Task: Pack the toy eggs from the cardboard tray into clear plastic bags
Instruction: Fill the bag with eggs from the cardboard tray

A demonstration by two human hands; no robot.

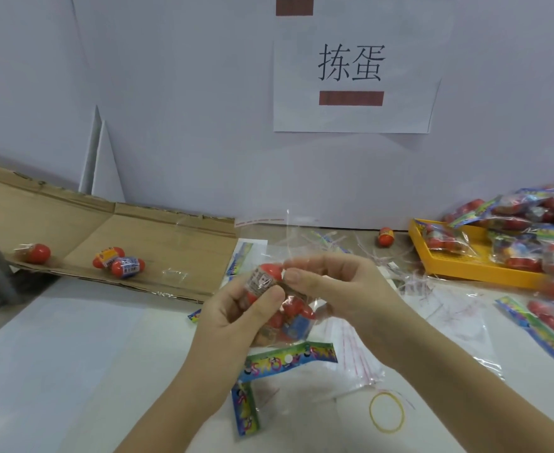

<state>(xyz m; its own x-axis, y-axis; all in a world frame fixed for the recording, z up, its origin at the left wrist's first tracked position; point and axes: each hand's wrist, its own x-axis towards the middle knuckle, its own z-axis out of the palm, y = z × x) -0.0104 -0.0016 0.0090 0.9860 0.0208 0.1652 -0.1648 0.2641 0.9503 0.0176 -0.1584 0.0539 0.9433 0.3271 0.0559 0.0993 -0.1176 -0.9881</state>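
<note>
Both hands meet above the worktop (73, 354), busy with the same bag. The left hand (236, 312) curls round an egg (264, 278), red end up, at the mouth of a clear bag (297, 325) that holds several more eggs. The right hand (334, 286) pinches the bag's film just beside that egg, fingertips touching its red cap. To the left, the cardboard tray (171, 237) lies along the wall with three loose eggs (128, 267) on it. A stray egg (386, 236) sits by the wall near a yellow tray (458, 273) heaped with filled bags (514, 220). Empty bags (360, 351) and a rubber band (386, 411) lie near the right forearm.
</note>
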